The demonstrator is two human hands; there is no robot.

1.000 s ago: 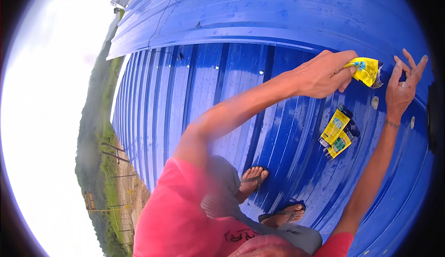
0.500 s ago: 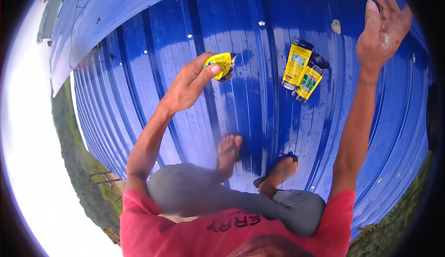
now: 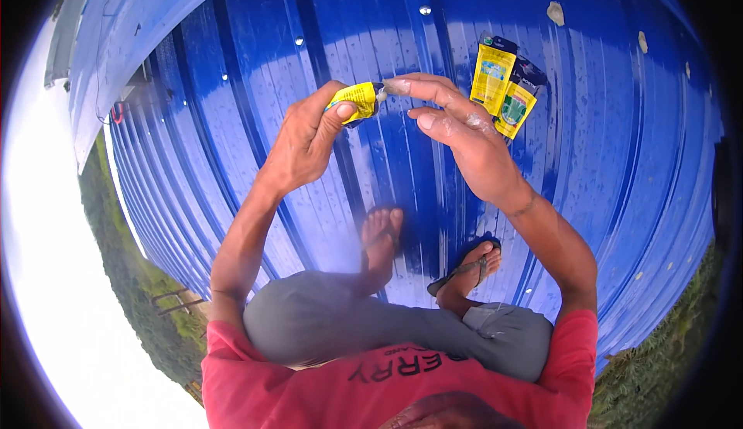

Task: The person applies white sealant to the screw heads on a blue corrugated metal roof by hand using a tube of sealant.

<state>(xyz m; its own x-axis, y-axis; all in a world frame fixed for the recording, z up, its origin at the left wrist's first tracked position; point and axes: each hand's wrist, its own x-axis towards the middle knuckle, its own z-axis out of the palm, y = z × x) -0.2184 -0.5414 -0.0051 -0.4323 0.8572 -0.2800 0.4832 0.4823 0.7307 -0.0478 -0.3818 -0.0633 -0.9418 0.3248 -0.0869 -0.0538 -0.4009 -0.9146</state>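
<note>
A small yellow and dark blue packet (image 3: pixel 357 102) is pinched in my left hand (image 3: pixel 303 141), its dark torn-looking end turned to the right. Whitish paste shows at that end. My right hand (image 3: pixel 481 154) reaches in from the right, its index finger stretched out to the packet's end and smeared with the same pale stuff. The other fingers are partly curled with nothing in them. Just beyond this hand, two flat yellow and dark blue pouches lie overlapping: one pouch (image 3: pixel 493 73) on the left, the other pouch (image 3: pixel 517 109) slanted beside it.
Under me slopes a ribbed blue metal roof (image 3: pixel 325 220), wet in spots, with raised ribs and screw heads (image 3: pixel 425 11). Pale dabs (image 3: pixel 555 14) stick to it at the upper right. My sandalled feet (image 3: pixel 468 269) rest on it. Past its left edge, greenery (image 3: pixel 128 251) lies below.
My right hand has come down and left from the upper right to the packet, its index finger now at the packet's end. The left hand still holds the packet, tipped more level.
</note>
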